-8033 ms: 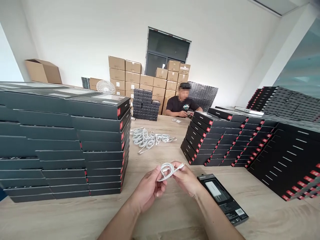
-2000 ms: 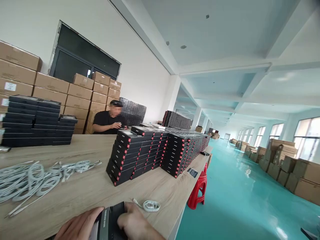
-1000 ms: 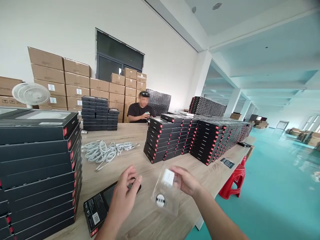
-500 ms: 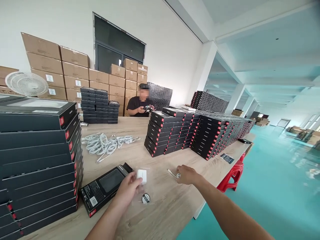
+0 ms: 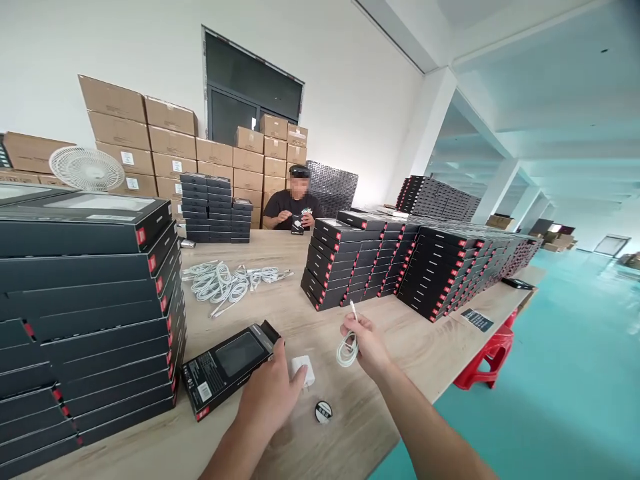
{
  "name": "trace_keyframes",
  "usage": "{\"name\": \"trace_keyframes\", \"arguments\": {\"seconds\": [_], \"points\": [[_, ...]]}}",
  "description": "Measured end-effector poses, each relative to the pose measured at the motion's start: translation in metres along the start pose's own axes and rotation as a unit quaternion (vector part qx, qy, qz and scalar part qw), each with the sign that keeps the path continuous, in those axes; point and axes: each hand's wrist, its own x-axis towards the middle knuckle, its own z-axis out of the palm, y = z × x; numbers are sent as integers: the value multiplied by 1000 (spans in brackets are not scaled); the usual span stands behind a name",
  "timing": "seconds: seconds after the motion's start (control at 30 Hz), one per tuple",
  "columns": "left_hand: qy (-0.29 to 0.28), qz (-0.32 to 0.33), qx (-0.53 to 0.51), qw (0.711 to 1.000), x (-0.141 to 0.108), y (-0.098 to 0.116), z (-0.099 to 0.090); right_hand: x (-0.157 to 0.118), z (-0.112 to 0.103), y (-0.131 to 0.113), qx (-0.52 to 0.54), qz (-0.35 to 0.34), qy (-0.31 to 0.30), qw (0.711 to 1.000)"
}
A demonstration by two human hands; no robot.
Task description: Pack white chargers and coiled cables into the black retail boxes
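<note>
My right hand point(image 5: 367, 340) is closed on a coiled white charging cable point(image 5: 347, 352), lifted over the table with its plug end pointing up from the fingers. My left hand point(image 5: 270, 383) has thumb and forefinger spread apart, between a black box and a white charger. The charger point(image 5: 303, 369) sits in a clear plastic tray, low against the table and beside my left thumb. A round black-and-white label point(image 5: 323, 411) shows nearer to me. The black box point(image 5: 225, 367) lies flat, its end flap raised by my left fingertips, which are partly hidden.
Tall stacks of black boxes stand at the left point(image 5: 90, 300) and right point(image 5: 370, 260). A pile of white cables point(image 5: 220, 283) lies beyond the box. Across the wooden table point(image 5: 240, 460) a co-worker point(image 5: 290, 207) handles a small black box. A red stool point(image 5: 487, 360) stands right.
My right hand has lifted the coiled cable off the table and drawn it nearer. My left hand's grip on the charger's tray has loosened, and its fingers have spread. The view has turned slightly left.
</note>
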Motion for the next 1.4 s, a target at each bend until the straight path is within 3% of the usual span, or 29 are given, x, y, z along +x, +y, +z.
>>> {"name": "trace_keyframes", "arguments": {"seconds": [0.2,0.3,0.47,0.6,0.7,0.8,0.87,0.97,1.03,1.1,1.2,1.33,1.4], "points": [[7,-7,-42,999,4,-4,6,-52,23,19,62,-35,10,997],[-11,1,-9,1000,-1,-1,-1,-74,31,32,14,-60,30,998],[-86,50,-16,995,-10,-3,-7,-97,35,43,-114,-143,78,980],[-57,74,-111,989,-11,-1,-1,-106,27,52,-143,-163,30,976],[-44,66,-257,963,-8,6,9,-101,28,56,-84,-131,56,986],[-5,63,-458,887,-4,15,18,-83,36,46,-1,-115,98,989],[7,41,-601,798,-3,19,18,-70,43,31,45,-133,111,984],[-50,0,-756,653,-2,18,9,-58,53,9,58,-186,83,977],[-90,0,-791,605,-2,14,2,-54,59,-1,33,-214,43,975],[-73,2,-793,605,-1,9,-5,-51,64,-5,11,-225,0,974],[4,-1,-772,636,1,-2,-15,-38,68,-8,50,-198,-84,975],[53,12,-728,684,3,-12,-27,-2,73,-23,222,-73,-184,955],[77,19,-711,699,5,-17,-31,17,75,-30,231,-27,-265,936]]}}
